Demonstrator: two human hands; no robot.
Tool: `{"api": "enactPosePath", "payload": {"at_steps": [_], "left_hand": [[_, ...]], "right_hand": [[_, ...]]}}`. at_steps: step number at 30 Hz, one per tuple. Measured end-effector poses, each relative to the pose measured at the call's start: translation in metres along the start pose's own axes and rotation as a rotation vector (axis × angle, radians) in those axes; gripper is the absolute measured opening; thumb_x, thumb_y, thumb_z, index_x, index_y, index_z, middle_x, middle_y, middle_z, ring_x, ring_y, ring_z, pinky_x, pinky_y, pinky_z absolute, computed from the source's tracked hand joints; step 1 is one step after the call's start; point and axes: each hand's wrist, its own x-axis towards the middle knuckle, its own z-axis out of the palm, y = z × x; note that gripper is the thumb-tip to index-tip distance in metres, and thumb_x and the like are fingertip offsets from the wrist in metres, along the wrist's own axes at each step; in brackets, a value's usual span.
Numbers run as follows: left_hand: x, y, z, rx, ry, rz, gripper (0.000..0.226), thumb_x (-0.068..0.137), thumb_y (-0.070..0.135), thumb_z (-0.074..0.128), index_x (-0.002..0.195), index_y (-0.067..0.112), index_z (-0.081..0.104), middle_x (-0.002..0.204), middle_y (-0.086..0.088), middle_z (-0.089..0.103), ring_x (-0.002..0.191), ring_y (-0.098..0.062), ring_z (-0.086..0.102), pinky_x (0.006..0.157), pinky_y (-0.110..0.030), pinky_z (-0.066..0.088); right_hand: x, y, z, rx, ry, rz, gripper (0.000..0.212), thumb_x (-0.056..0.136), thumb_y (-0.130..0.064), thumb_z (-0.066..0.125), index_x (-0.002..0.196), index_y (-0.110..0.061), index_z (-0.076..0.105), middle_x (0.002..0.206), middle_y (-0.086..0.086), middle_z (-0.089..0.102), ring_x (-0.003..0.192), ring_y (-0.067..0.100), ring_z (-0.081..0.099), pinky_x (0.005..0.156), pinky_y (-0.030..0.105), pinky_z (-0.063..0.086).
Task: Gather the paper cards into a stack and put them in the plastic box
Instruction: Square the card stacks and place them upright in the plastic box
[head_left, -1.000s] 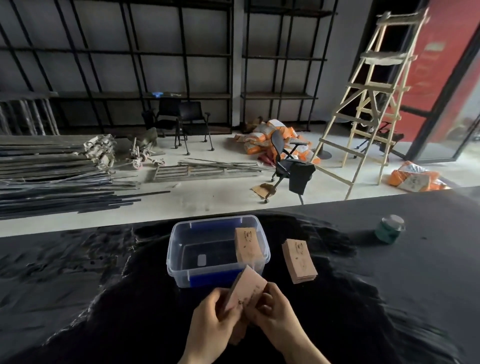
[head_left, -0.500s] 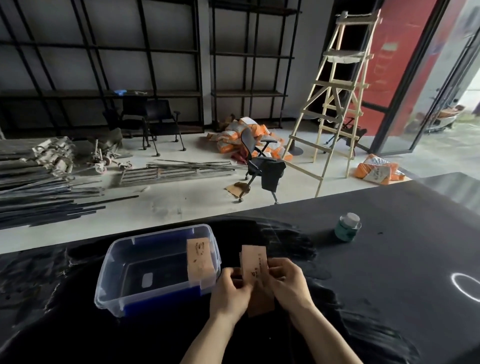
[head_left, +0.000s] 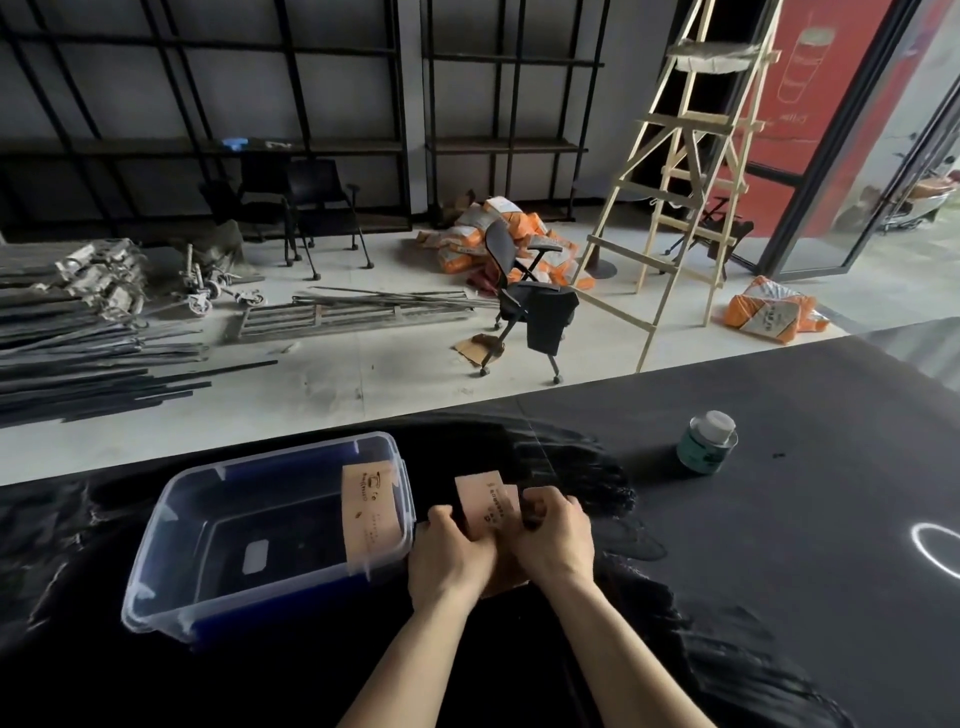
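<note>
Black desk (head_left: 779, 519) w/ a cluttered workshop floor behind. We've got both hands on the paper cards (head_left: 485, 501), just right of the plastic box (head_left: 171, 566): left hand (head_left: 449, 558) and right hand (head_left: 558, 540) pinching the stack from either side, squaring it. One more card (head_left: 371, 512) leans inside the box's right wall. Cards look light, thin, bendy & prob slippery as a pile, so we'd grip the long edges firmly, not the faces
</note>
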Motion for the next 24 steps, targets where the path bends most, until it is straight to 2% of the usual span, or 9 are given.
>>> {"api": "enactPosePath", "payload": {"at_steps": [3, 6, 9, 12, 14, 16, 19, 21, 24], "left_hand": [[0.003, 0.006, -0.001, -0.022, -0.019, -0.073, 0.064, 0.092, 0.048, 0.065, 0.14, 0.01, 0.048, 0.141, -0.014, 0.06, 0.128, -0.032, 0.061, 0.1, -0.039, 0.051], [0.004, 0.011, 0.0, -0.042, -0.057, -0.099, 0.055, 0.088, 0.045, 0.068, 0.127, 0.008, 0.056, 0.132, -0.016, 0.067, 0.121, -0.035, 0.066, 0.097, -0.039, 0.053], [-0.002, 0.01, 0.0, -0.097, -0.105, -0.118, 0.047, 0.087, 0.04, 0.072, 0.122, 0.009, 0.063, 0.127, -0.014, 0.071, 0.117, -0.033, 0.068, 0.096, -0.037, 0.055], [-0.011, 0.005, 0.001, -0.217, -0.123, -0.127, 0.055, 0.08, 0.037, 0.081, 0.122, 0.007, 0.063, 0.126, -0.014, 0.071, 0.116, -0.031, 0.068, 0.097, -0.037, 0.056], [-0.023, 0.0, -0.003, -0.284, -0.137, -0.106, 0.053, 0.074, 0.036, 0.086, 0.115, 0.01, 0.063, 0.121, -0.013, 0.071, 0.111, -0.029, 0.068, 0.094, -0.038, 0.057], [-0.037, -0.009, -0.01, -0.369, -0.164, -0.068, 0.038, 0.076, 0.026, 0.087, 0.102, 0.016, 0.061, 0.115, -0.01, 0.072, 0.105, -0.026, 0.068, 0.087, -0.034, 0.057], [-0.051, -0.017, -0.019, -0.497, -0.222, 0.008, 0.042, 0.079, 0.01, 0.085, 0.112, 0.022, 0.062, 0.113, -0.007, 0.074, 0.103, -0.023, 0.069, 0.086, -0.032, 0.059], [-0.06, -0.017, -0.03, -0.524, -0.27, 0.097, 0.046, 0.082, 0.003, 0.082, 0.114, 0.027, 0.061, 0.109, -0.002, 0.073, 0.1, -0.019, 0.068, 0.09, -0.034, 0.06], [-0.078, -0.035, -0.055, -0.541, -0.313, 0.183, 0.047, 0.083, 0.0, 0.081, 0.108, 0.033, 0.06, 0.103, 0.004, 0.073, 0.095, -0.01, 0.069, 0.08, -0.029, 0.06]], "right_hand": [[0.004, 0.005, -0.004, 0.047, -0.044, 0.072, 0.046, 0.086, -0.039, 0.077, 0.126, -0.02, 0.065, 0.119, 0.005, 0.071, 0.111, 0.025, 0.067, 0.098, 0.04, 0.055], [0.006, 0.004, -0.006, 0.092, -0.131, 0.116, 0.047, 0.09, -0.033, 0.075, 0.132, -0.018, 0.061, 0.119, 0.007, 0.075, 0.109, 0.025, 0.07, 0.097, 0.041, 0.057], [0.0, 0.004, -0.004, 0.082, -0.167, 0.115, 0.032, 0.095, -0.031, 0.068, 0.124, -0.019, 0.065, 0.118, 0.007, 0.074, 0.108, 0.026, 0.07, 0.096, 0.041, 0.058], [-0.007, 0.011, -0.006, 0.183, -0.181, 0.148, 0.02, 0.095, -0.03, 0.067, 0.114, -0.023, 0.068, 0.108, 0.002, 0.076, 0.098, 0.022, 0.073, 0.092, 0.044, 0.061], [-0.018, 0.015, -0.01, 0.288, -0.202, 0.151, 0.02, 0.093, -0.028, 0.068, 0.113, -0.024, 0.069, 0.102, 0.001, 0.078, 0.091, 0.021, 0.076, 0.089, 0.05, 0.063], [-0.035, 0.017, -0.016, 0.357, -0.22, 0.111, 0.022, 0.089, -0.019, 0.066, 0.109, -0.026, 0.072, 0.097, 0.002, 0.081, 0.09, 0.022, 0.078, 0.089, 0.052, 0.063], [-0.056, 0.019, -0.029, 0.458, -0.26, 0.03, 0.033, 0.086, -0.004, 0.065, 0.108, -0.027, 0.076, 0.1, 0.006, 0.082, 0.095, 0.026, 0.078, 0.093, 0.053, 0.061], [-0.067, 0.019, -0.037, 0.542, -0.267, -0.003, 0.041, 0.089, 0.003, 0.063, 0.117, -0.024, 0.072, 0.105, 0.008, 0.081, 0.098, 0.026, 0.078, 0.089, 0.049, 0.063], [-0.101, 0.009, -0.035, 0.543, -0.283, -0.102, 0.044, 0.09, 0.009, 0.054, 0.119, -0.022, 0.068, 0.105, 0.01, 0.079, 0.093, 0.025, 0.077, 0.073, 0.033, 0.063]]}}
